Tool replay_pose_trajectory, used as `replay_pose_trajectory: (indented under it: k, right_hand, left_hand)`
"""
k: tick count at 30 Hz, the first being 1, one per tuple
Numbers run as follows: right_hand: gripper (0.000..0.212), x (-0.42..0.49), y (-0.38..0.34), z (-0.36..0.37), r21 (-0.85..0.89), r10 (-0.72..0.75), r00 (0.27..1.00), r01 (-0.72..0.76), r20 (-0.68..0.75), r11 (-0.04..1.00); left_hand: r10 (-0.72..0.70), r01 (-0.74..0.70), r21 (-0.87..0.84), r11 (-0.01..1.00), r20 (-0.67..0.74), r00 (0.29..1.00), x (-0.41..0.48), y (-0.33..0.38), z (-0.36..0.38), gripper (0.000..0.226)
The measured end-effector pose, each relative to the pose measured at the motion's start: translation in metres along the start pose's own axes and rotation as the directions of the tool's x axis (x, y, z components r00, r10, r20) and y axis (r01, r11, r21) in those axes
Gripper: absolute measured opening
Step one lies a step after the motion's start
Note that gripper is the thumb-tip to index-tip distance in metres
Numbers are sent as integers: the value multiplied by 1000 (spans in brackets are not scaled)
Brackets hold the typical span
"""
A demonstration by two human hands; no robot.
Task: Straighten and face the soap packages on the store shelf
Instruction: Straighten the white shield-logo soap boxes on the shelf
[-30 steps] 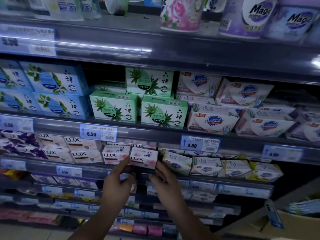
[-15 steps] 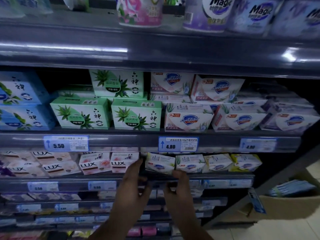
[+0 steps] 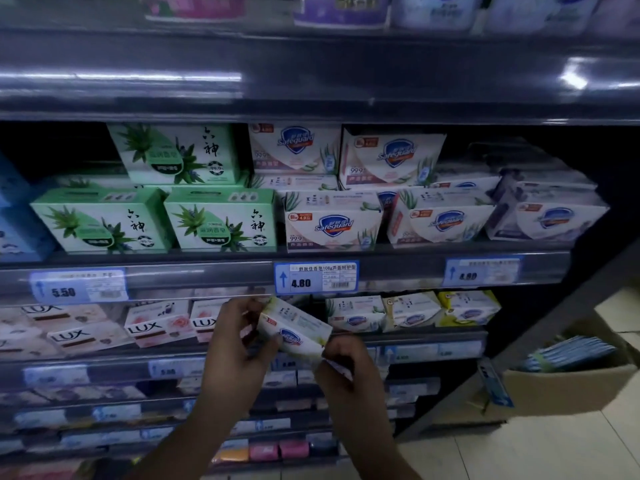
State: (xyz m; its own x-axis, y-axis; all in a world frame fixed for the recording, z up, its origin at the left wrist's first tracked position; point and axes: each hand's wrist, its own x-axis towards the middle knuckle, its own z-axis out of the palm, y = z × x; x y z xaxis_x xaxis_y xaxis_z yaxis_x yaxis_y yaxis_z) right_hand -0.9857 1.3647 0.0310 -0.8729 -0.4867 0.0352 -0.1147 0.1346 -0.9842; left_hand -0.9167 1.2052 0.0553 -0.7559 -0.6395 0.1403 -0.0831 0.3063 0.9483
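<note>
Both hands grip a white Safeguard soap box (image 3: 294, 332), tilted and lifted in front of the lower shelf rail (image 3: 433, 341). My left hand (image 3: 235, 344) pinches its left end, and my right hand (image 3: 346, 367) clasps its lower right corner. Pink Lux boxes (image 3: 159, 323) lie to the left on the same shelf. More Safeguard boxes (image 3: 356, 315) stand to the right. On the shelf above sit green aloe soap boxes (image 3: 221, 220) and larger Safeguard boxes (image 3: 332, 221), some askew.
Price tags (image 3: 317, 277) line the shelf rails. A cardboard box (image 3: 568, 379) holding blue packets stands on the tiled floor at the right. Lower shelves hold more soap. Round tubs (image 3: 341, 10) stand on the top shelf.
My hands moved from the Lux box to the Safeguard box, grasped it and pulled it out from the shelf, tilted. The camera view shifted right.
</note>
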Motion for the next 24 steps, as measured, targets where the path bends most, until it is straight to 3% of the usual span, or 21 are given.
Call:
replay_pose_trajectory:
  k: [11,14,20,24]
  right_hand:
    - [36,7,-6,-30,346,111,979,-165,172,923]
    - [17,6,-1,-32,393,141,974,-201,175,897]
    - [38,1,-6,-37,202,1,992,-27,128,979]
    - [53,-5,-16,-26,63,-67,986,58,153,996]
  left_hand:
    - [-242,237,-295,926,19,970,-7,-3,-12,42]
    - [-229,235,-324,916,57,972,-13,1,-10,38]
    - [-243,299,-319,899,203,949,-18,-5,-8,51]
    - [-393,501,-509,700,311,865,-20,-17,-5,50]
